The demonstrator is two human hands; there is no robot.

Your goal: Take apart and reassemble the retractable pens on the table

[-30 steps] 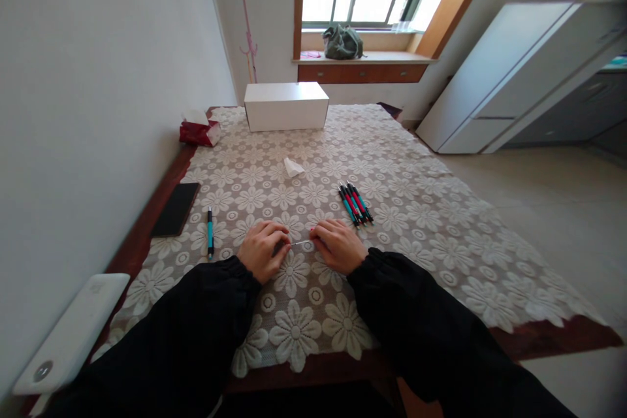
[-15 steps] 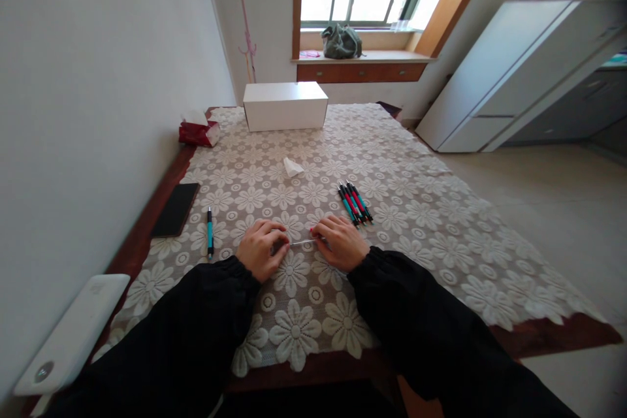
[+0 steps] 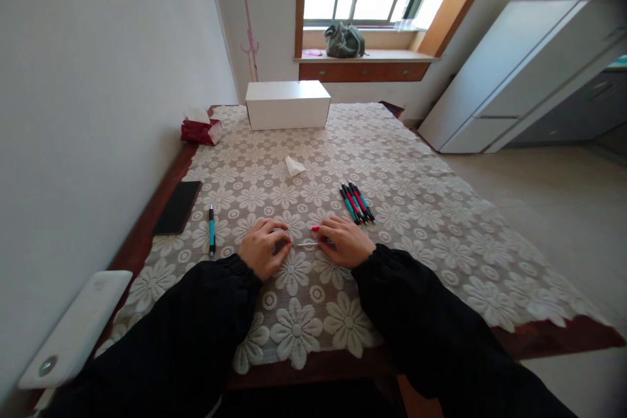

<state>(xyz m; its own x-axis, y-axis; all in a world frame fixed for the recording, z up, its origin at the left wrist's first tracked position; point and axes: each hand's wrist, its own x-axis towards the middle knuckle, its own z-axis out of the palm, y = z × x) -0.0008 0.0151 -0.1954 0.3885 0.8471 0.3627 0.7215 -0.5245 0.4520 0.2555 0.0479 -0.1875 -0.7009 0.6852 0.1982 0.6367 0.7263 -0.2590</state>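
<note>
Both hands are seen resting on the lace tablecloth (image 3: 421, 222) near the front edge of the table (image 3: 563, 333). The left hand (image 3: 262, 247) is curled, fingers bent inward toward a thin pale refill (image 3: 304, 243) that lies across the gap between the 2 hands; its near end is pinched in the left grip, as far as can be told, the fingertips being partly hidden. The right hand (image 3: 345, 240) is also curled, its grip closed on the other end of the refill, and a red pen part (image 3: 316, 228) is seen protruding just beyond its fingers; whether this part is held or merely touched cannot be told. The refill is held low, close over the cloth, roughly level, midway between the hands.

A teal pen (image 3: 211, 230) is laid alone to the left of the left hand, near but apart from it. A bundle of red and teal pens (image 3: 356, 202) is laid just beyond the right hand, close to it, not touching. A black phone (image 3: 177, 207) is placed at the left table edge. A crumpled white tissue (image 3: 294, 165) is noted farther back, at mid-table. A white box (image 3: 287, 104) stands at the far end, with a red tissue pack (image 3: 200, 131) to its left. A white flat device (image 3: 73, 328) is seen at the near left corner.
</note>
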